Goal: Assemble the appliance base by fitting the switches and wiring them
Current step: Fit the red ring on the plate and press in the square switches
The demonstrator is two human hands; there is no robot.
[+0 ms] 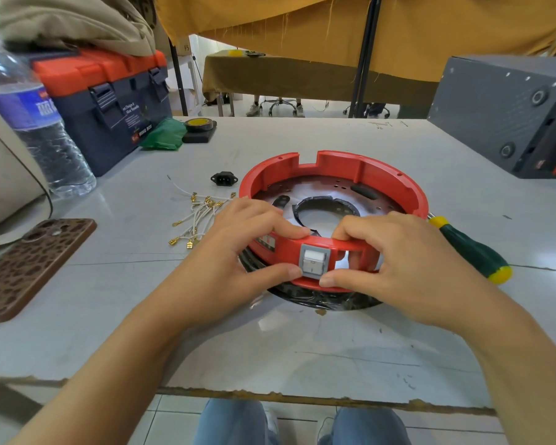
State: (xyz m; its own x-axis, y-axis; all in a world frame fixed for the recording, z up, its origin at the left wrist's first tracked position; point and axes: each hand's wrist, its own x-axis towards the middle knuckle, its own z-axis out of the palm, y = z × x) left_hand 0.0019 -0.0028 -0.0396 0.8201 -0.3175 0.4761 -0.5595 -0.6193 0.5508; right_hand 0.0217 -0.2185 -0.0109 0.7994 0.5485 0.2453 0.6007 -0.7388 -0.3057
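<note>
A round red appliance base (360,165) lies on the white table, its metal plate with a black-rimmed centre hole showing inside. A grey rocker switch (314,261) sits in the near wall of the base, beside an empty rectangular opening (342,261). My left hand (251,242) grips the near rim, fingers over the top and thumb under, touching the switch's lower left corner. My right hand (395,252) grips the rim to the right of the switch, with its thumb below the switch. White wires with brass terminals (196,216) lie left of the base. A black power socket (224,178) sits behind them.
A green and yellow screwdriver (472,252) lies right of the base. A phone in a brown case (29,268) lies near left. A water bottle (36,123), a blue and orange toolbox (109,101) and a tape roll (199,125) stand back left. A grey box (507,114) is back right.
</note>
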